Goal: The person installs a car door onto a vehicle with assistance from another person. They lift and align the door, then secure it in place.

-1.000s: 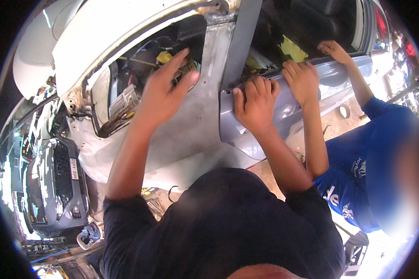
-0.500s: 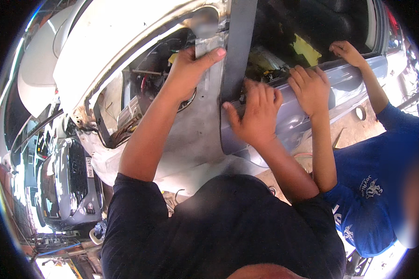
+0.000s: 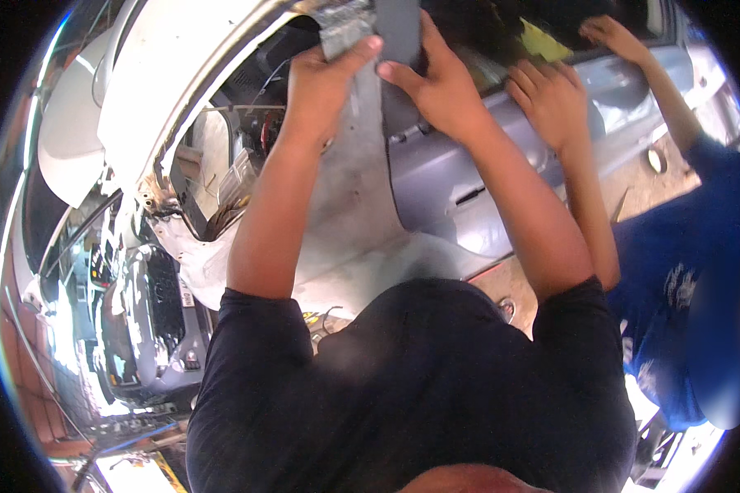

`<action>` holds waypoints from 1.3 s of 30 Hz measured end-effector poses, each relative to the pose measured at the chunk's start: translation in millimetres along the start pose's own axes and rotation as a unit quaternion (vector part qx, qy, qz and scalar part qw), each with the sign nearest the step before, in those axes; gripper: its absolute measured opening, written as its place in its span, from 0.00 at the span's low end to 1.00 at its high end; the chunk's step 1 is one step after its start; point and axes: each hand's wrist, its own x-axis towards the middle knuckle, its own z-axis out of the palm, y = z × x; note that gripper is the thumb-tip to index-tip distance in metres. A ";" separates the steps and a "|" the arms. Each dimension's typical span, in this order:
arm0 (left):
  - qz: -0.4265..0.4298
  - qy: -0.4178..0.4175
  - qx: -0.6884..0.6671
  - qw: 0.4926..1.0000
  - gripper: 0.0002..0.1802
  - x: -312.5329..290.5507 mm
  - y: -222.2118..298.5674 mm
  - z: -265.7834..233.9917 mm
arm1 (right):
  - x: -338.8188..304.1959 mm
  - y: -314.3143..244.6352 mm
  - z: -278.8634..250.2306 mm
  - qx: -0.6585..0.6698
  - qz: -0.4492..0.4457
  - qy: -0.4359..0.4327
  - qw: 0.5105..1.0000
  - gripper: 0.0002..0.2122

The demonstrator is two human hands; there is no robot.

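My left hand [image 3: 327, 92] grips the pale grey car pillar [image 3: 358, 123], thumb across its front and fingers mostly hidden behind it. Just to the right, my right hand [image 3: 444, 94] is wrapped round the dark upright window frame [image 3: 396, 33] of a grey car door [image 3: 436, 177]. Its thumb points toward the pillar; some fingertips are hidden behind the frame. The door lies close against the pillar, with a narrow dark seam between them. Farther right, a co-worker's two hands, one on the door's window ledge [image 3: 551, 103] and one beyond it [image 3: 612, 37], touch or hover at the door's upper edge.
The co-worker in a blue shirt [image 3: 674, 238] stands close on my right, one forearm beside mine. To the left is the car's stripped front door opening [image 3: 222, 164]. A dark car [image 3: 144, 320] stands at the far left. A yellow sheet [image 3: 543, 39] shows through the door window.
My right hand has moved up from the window ledge to the door's upright frame. My left hand has shifted slightly higher along the pillar. My view has shifted a little.
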 end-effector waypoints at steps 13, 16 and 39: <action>-0.010 0.077 0.131 0.988 0.26 5.3 -5.3 -0.8 | -207.6 -13.5 -51.8 -0.253 -0.056 0.144 0.955 0.30; 0.074 0.002 0.112 0.991 0.36 10.8 -12.6 1.6 | -327.4 11.5 -46.2 -0.302 0.090 0.111 0.942 0.26; 0.119 -0.098 0.123 0.980 0.41 43.8 -14.9 -3.1 | -520.2 214.3 62.4 0.120 0.511 0.360 0.771 0.39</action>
